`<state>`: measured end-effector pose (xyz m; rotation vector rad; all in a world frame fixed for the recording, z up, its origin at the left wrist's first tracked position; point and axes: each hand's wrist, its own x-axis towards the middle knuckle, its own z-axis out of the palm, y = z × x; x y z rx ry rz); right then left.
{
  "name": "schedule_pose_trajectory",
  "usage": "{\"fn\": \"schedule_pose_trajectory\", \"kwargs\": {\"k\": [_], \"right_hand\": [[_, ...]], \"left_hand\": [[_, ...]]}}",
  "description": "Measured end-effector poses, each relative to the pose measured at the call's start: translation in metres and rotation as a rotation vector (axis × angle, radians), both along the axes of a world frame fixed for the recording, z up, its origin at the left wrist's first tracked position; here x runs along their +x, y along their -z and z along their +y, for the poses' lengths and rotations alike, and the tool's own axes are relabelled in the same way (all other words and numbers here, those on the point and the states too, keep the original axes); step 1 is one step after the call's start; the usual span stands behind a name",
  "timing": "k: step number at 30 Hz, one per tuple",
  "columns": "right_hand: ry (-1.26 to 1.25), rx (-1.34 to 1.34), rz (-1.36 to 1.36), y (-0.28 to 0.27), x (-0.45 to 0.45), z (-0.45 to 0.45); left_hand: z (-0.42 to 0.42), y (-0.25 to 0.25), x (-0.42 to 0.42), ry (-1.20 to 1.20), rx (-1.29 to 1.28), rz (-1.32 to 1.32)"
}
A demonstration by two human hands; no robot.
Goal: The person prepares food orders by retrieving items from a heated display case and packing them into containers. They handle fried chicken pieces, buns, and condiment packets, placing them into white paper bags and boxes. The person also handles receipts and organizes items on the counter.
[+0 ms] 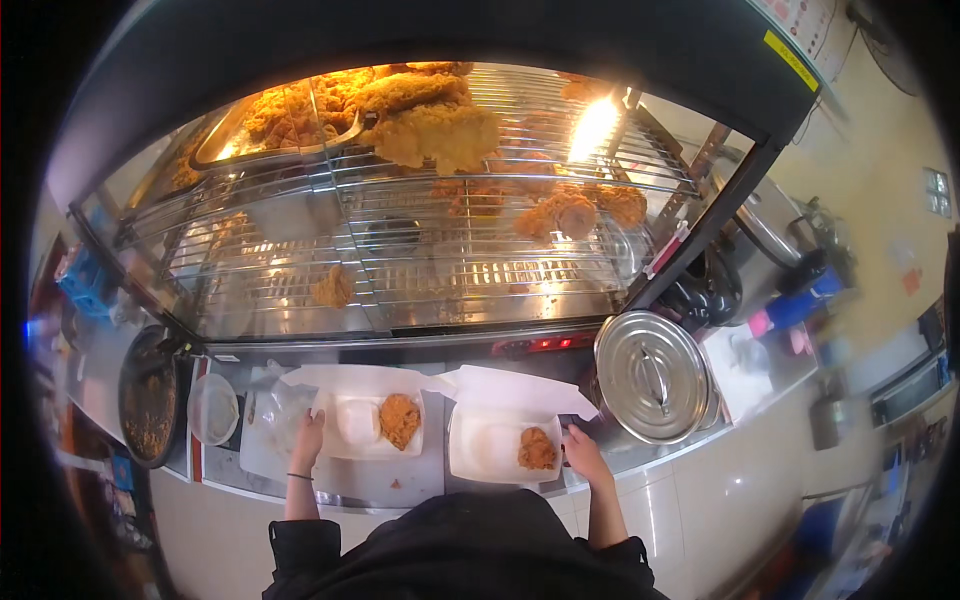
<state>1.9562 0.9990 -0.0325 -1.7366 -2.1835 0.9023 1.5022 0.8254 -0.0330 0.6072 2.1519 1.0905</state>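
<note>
Two white paper takeaway boxes with raised lids sit side by side before me on the counter. In the left box (367,448) lie a white bundle (358,420) and a piece of fried chicken (400,421). The right box (480,472) holds a pale bundle (491,444) and a smaller fried chicken piece (537,448). My left hand (307,441) grips the left box by its left side. At the right box's outer side, my right hand (587,454) has its fingers on the rim; part of its grip is hidden.
Behind the boxes stands a lit glass food warmer (420,337) with wire racks and fried chicken (435,135). A lidded steel pot (651,375) is at right. Leftward are a clear plastic tub (213,409), a dark pan of crumbs (148,397) and a clear plastic bag (279,405).
</note>
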Motion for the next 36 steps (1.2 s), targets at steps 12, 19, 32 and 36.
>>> {"fn": "schedule_pose_trajectory", "kwargs": {"k": [12, 19, 32, 36], "right_hand": [[0.046, -0.185, 0.163, -0.014, -0.022, -0.004], [-0.106, -0.314, 0.525, -0.022, -0.006, 0.000], [-0.606, -0.126, 0.182, -0.197, -0.227, -0.100], [-0.781, -0.103, 0.333, -0.170, -0.330, -0.158]], "left_hand": [[-0.026, 0.006, 0.020, -0.243, 0.405, -0.520], [-0.038, -0.020, 0.048, -0.411, 0.483, -0.748], [-0.315, -0.075, 0.002, -0.772, 0.907, -0.658], [-0.442, -0.072, -0.026, -0.912, 0.874, -0.493]]}}
